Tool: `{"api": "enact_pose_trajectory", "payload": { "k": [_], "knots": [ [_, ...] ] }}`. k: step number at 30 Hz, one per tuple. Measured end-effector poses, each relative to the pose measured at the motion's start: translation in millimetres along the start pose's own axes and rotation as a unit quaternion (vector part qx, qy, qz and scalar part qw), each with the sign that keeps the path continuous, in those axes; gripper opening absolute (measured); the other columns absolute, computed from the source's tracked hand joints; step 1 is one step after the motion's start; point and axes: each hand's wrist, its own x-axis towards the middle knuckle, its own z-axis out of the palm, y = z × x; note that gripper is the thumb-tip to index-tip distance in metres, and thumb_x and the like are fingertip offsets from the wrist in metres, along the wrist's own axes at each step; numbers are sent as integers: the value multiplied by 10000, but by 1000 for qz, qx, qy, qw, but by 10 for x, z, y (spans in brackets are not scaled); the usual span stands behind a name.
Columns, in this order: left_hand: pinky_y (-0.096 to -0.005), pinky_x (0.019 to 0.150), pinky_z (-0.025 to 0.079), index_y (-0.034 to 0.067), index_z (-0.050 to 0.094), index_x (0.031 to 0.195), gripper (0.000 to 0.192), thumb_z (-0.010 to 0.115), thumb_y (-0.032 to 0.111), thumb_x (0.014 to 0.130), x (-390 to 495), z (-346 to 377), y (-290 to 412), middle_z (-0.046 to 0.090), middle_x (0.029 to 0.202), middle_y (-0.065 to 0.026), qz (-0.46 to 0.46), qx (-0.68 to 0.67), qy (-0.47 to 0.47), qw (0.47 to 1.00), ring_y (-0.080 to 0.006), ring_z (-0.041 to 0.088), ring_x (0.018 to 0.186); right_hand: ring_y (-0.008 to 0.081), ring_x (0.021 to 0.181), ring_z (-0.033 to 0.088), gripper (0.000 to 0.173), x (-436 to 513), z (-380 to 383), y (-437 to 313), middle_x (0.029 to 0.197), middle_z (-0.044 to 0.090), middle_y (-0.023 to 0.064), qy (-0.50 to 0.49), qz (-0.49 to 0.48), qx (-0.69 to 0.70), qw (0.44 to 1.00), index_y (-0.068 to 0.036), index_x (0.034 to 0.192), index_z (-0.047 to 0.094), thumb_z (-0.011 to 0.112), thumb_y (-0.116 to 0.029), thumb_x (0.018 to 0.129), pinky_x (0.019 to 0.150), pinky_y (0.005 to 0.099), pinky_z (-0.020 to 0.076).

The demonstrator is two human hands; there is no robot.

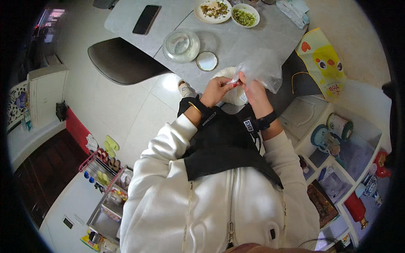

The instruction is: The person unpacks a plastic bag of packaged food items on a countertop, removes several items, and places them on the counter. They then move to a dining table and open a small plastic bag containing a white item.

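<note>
Both hands pinch the edge of a clear plastic bag [261,71] over the near side of the table. My left hand [216,89] holds it from the left, with thumb and fingers together. Close beside it, my right hand [255,91] grips the same bag, and the fingers partly hide each other. Beneath the hands lies a round, pale, flat item [234,97] bearing a small label; what it is made of I cannot tell. Left of the bag are a glass jar [181,46] and a round lid [207,61] lying on the tabletop.
On the grey table [139,44] lie a phone [147,19], a plate of browned bits [213,12] and a bowl of chopped greens [245,16]. A dark chair [123,61] stands at the left. A yellow chick-print bag [326,63] hangs right, above open shelves [360,158].
</note>
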Motion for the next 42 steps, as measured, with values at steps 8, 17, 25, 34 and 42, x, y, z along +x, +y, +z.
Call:
{"api": "enact_pose_trajectory", "payload": {
  "k": [8, 17, 25, 34, 42],
  "knots": [
    [-226, 681, 447, -5, 672, 972, 201, 676, 166, 867, -63, 194, -108, 643, 834, 10, -25, -128, 84, 988, -61, 533, 762, 213, 895, 598, 178, 112, -52, 25, 981, 612, 95, -63, 31, 93, 993, 14, 999, 581, 556, -151, 936, 826, 332, 474],
    [-228, 662, 453, -13, 687, 932, 177, 687, 138, 841, -40, 212, -16, 656, 805, -4, -51, -100, 116, 987, -65, 549, 732, 272, 913, 584, 146, -551, 149, -406, 969, 615, 100, -77, -314, -551, 769, -60, 976, 633, 610, -86, 834, 794, 353, 471],
    [-225, 686, 448, -10, 687, 934, 136, 674, 92, 845, -10, 247, -96, 645, 830, -3, -7, -92, 106, 990, -64, 546, 759, 287, 923, 532, 107, -100, 107, -368, 923, 607, 74, -66, -366, -563, 738, -46, 821, 666, 672, -46, 714, 829, 354, 436],
    [-208, 739, 426, 21, 677, 981, 124, 628, 58, 873, -35, 216, -91, 620, 875, 32, -31, -224, 40, 973, -61, 529, 805, 170, 756, 573, 88, 69, -100, -190, 807, 598, 46, -87, -244, -428, 866, -25, 811, 680, 675, 0, 728, 678, 279, 453],
    [-227, 724, 413, 43, 622, 972, 112, 553, 120, 931, -32, 162, -145, 576, 857, 44, -36, -249, -27, 967, -69, 494, 795, 269, 741, 572, 109, 124, -88, -201, 814, 607, 88, -85, -427, -562, 704, -35, 851, 633, 655, -79, 754, 708, 359, 457]
  ]
}}
